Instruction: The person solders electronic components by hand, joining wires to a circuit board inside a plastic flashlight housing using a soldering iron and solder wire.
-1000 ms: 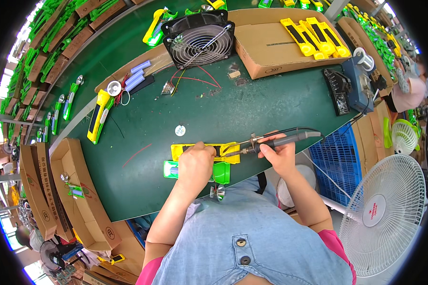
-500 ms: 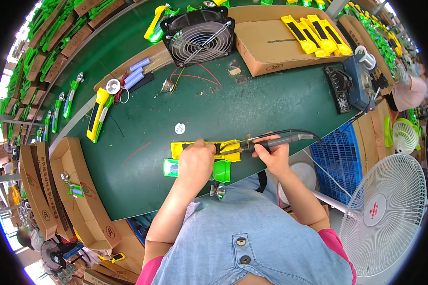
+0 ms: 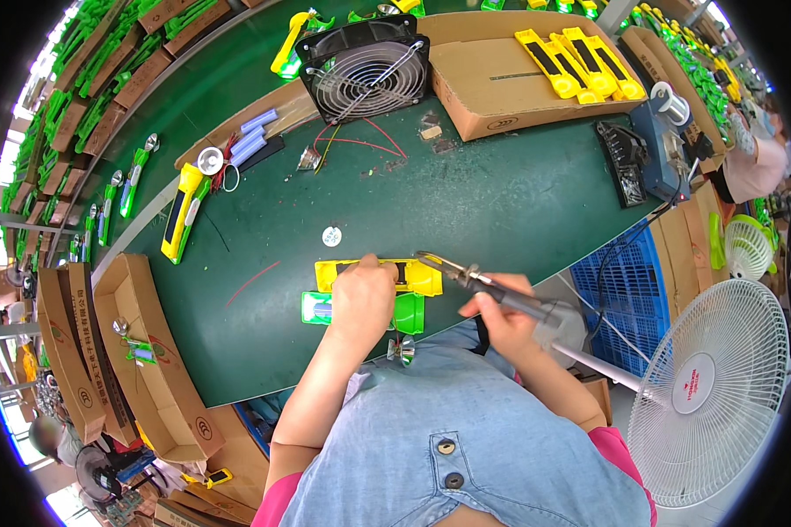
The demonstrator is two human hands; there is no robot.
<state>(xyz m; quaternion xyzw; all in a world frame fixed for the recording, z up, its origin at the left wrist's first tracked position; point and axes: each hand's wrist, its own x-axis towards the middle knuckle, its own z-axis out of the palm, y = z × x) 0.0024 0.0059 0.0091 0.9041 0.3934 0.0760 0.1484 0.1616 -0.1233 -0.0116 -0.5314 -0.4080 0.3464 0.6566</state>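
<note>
My left hand point(image 3: 365, 297) is closed over the middle of a yellow flashlight casing point(image 3: 425, 277), pressing it on the bench; what its fingertips pinch is hidden beneath them. Just below lies a green casing half point(image 3: 410, 313), with a pale blue battery cell point(image 3: 322, 310) in its left part. A small silver lamp reflector point(image 3: 402, 351) hangs near its right end, at the table edge. In my right hand point(image 3: 505, 325) is a soldering iron point(image 3: 514, 299), gripped by its dark handle. Its tip points up-left, over the far right edge of the yellow casing.
A black fan point(image 3: 366, 75) stands at the back, beside a cardboard tray point(image 3: 479, 97) of yellow casings. The soldering station point(image 3: 664, 145) is at the right. A yellow-green flashlight point(image 3: 183, 215), blue cells point(image 3: 250, 138) and loose wires lie left. A white fan point(image 3: 707, 386) stands right.
My right hand has drawn the soldering iron back from the inside of the yellow casing and swung its tip up-left. The left hand stays put on the casing.
</note>
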